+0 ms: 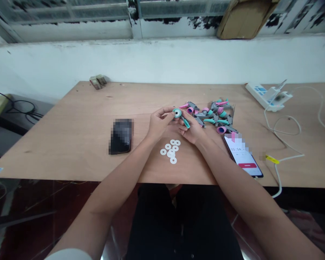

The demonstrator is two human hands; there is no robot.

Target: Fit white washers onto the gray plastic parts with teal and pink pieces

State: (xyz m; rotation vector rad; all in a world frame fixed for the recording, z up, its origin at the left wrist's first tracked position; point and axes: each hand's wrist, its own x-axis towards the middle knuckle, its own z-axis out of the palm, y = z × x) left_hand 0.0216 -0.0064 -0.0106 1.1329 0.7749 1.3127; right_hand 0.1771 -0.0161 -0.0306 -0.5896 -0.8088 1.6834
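Note:
Above the table's middle, both hands are closed on one small teal part (186,123) with a round cup-like end and a narrow stem. A white ring (177,113) with a dark centre sits in that round end, facing up. My left hand (160,124) pinches the round end's left edge with thumb and fingers. Around the stem side, my right hand (193,129) holds the part from the right, fingers curled beneath. On the table below the hands lie several flat white washers (170,153) in a loose cluster, some overlapping.
Right of my hands is a pile of grey, pink and teal parts (216,116). A lit phone (242,153) lies by my right forearm; a dark phone (121,136) lies left. A power strip (264,96) with white cables stands back right. Small blocks (98,82) sit back left.

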